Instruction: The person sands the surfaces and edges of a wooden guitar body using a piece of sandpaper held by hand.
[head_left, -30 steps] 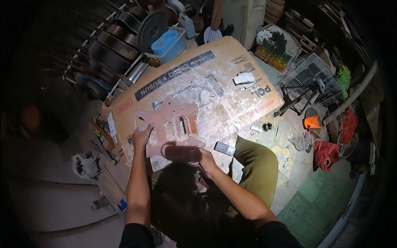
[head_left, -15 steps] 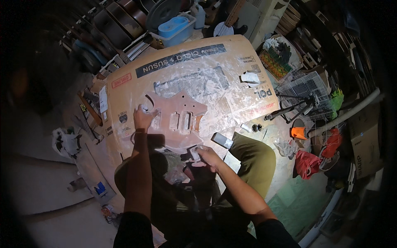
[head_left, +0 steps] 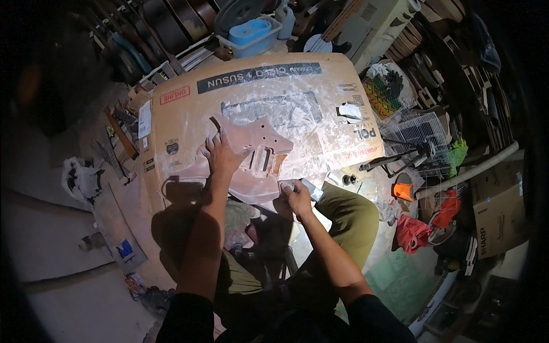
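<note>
A pinkish guitar body (head_left: 260, 180) with horns and routed cavities lies on a dusty cardboard sheet (head_left: 343, 137). My left hand (head_left: 226, 151) rests on its left middle with fingers spread. At the body's lower right edge my right hand (head_left: 297, 197) is closed on a small pale pad (head_left: 286, 186), partly hidden by the fingers. A grey rectangular block (head_left: 313, 191) lies just right of this hand, by my knee. A crumpled white paper (head_left: 350, 112) sits on the cardboard's upper right.
Instruments (head_left: 177, 26) and a tub with a blue container (head_left: 249, 35) stand behind. At right are a wire cage (head_left: 423, 131), black stand (head_left: 400, 157), orange object (head_left: 403, 190), red cloth (head_left: 412, 234) and carton (head_left: 497, 217). A white bag (head_left: 80, 180) lies left.
My left hand has moved up and right across the body, its fingers now spread. My right hand has moved up along the lower right edge. The body appears shifted right, with the view.
</note>
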The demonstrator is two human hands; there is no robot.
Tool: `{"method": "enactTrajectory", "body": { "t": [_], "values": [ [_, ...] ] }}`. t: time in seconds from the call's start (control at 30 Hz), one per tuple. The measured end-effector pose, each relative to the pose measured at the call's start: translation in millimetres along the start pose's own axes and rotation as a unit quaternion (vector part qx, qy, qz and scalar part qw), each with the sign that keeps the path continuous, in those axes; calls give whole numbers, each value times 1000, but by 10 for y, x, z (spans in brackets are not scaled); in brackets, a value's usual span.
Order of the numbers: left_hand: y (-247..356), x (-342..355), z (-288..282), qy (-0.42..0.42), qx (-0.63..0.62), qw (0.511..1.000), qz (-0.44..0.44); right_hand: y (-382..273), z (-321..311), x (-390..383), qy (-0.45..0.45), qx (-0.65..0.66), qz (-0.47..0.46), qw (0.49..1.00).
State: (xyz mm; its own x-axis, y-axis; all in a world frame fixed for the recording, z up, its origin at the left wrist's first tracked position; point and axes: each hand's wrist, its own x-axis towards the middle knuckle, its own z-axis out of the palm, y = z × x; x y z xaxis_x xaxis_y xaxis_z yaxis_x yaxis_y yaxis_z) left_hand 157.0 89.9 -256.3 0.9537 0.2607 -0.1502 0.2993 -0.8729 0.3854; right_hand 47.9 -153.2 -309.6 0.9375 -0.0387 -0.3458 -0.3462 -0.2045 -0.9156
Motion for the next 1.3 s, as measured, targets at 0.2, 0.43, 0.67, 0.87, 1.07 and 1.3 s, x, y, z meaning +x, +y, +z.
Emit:
{"method": "enactTrajectory", "body": {
  "t": [0.2, 0.43, 0.67, 0.87, 1.07, 1.3],
  "values": [
    [-67, -20, 146, 41, 3, 999, 3, -356, 27, -96, -109, 34, 101, 988],
    [82, -55, 193, 41, 68, 997, -12, -219, 64, 192, -40, -60, -36, 997],
    [122, -27, 198, 33, 90, 995, -21, -349, 412, 255, 149, -153, -1, 977],
    [141, -19, 133, 9, 117, 992, -35, -167, 545, 39, 102, -179, -79, 975],
    [145, -7, 158, 12, 109, 993, -38, -461, 594, 0, 80, -103, 4, 991],
    [28, 25, 291, 72, 106, 991, 35, -406, 620, 7, 94, -89, 5, 992]
  ]
}}
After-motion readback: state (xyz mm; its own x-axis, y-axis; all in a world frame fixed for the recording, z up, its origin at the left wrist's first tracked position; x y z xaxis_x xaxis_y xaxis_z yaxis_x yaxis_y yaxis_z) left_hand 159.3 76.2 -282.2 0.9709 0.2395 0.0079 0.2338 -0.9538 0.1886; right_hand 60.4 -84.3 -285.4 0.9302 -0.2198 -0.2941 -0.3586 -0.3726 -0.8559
